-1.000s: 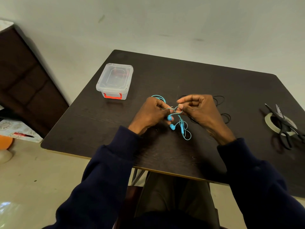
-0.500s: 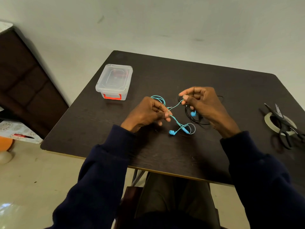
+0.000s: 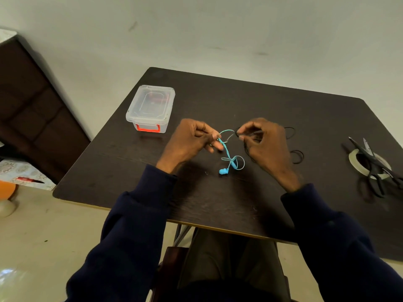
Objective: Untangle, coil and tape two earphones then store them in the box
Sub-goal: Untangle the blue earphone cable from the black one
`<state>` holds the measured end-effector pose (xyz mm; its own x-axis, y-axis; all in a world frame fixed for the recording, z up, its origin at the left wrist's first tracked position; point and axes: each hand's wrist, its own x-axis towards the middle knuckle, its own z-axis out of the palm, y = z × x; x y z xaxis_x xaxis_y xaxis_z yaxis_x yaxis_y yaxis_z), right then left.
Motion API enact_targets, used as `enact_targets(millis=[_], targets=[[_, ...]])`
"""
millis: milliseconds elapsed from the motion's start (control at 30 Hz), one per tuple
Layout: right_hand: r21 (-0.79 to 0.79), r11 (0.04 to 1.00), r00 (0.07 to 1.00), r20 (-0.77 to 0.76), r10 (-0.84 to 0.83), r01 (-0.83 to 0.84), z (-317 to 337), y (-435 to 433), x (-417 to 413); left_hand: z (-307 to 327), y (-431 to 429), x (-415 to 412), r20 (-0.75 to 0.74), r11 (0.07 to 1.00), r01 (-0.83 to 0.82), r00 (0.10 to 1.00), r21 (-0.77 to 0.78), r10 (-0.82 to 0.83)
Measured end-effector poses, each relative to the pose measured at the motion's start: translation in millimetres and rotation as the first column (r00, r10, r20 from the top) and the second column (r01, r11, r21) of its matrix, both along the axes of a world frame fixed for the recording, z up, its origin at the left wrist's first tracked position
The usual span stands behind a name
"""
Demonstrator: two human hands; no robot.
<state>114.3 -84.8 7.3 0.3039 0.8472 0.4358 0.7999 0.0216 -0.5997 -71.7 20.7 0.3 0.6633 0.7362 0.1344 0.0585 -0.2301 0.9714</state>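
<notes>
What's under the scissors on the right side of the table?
A pale tape roll lies flat on the table under the scissors. Its left and near rim show; the blades and handles cover the rest.

Dark wood table (image 3: 218, 205) fills centre-right. Brown cabinet (image 3: 32, 101) upper left, w/ patterned cloth (image 3: 13, 168) below it; orange obj (image 3: 6, 189) at left edge. Pale wall (image 3: 218, 29) across top.

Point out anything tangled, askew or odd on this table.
The blue earphone hangs from the left hand in a knotted loop; the black earphone sprawls in loose loops under the right hand. Scissors lie across the tape roll. Nothing looks spilled or broken.
</notes>
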Motion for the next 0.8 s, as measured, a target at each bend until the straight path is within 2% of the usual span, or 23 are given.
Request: enact_targets(millis=[100,167,367,567,700,800], targets=[[0.073,0.996,0.993,-0.099,0.061,-0.054,-1.6,-7.5,-12.9,-2.5,-0.4,1.9,-0.016,0.997,-0.077,0.997,0.017,0.078],[0.110,0.991,0.991,-0.103,0.083,-0.072,-4.2,-11.3,-19.7,-4.2,-0.4,3.2,-0.036,0.992,-0.120,0.992,0.045,0.122],[-0.020,0.990,0.986,-0.094,0.134,-0.137,-12.3,-7.9,-27.7,-1.8,-5.5,5.1,-0.095,0.975,-0.160,0.980,0.154,0.176],[-0.018,0.988,0.985,-0.093,0.148,-0.151,-1.6,-8.6,-18.5,-0.7,-4.1,3.9,-0.107,0.911,-0.254,0.947,0.326,0.302],[-0.057,0.985,0.982,-0.105,0.159,-0.166,7.5,-9.9,-12.0,2.1,-6.9,4.7,0.007,0.938,-0.242,0.969,0.249,0.248],[0.002,0.988,0.970,-0.188,0.152,-0.154,10.8,-11.6,-11.9,3.9,-10.6,4.0,0.117,0.976,-0.187,0.978,0.113,0.174]])
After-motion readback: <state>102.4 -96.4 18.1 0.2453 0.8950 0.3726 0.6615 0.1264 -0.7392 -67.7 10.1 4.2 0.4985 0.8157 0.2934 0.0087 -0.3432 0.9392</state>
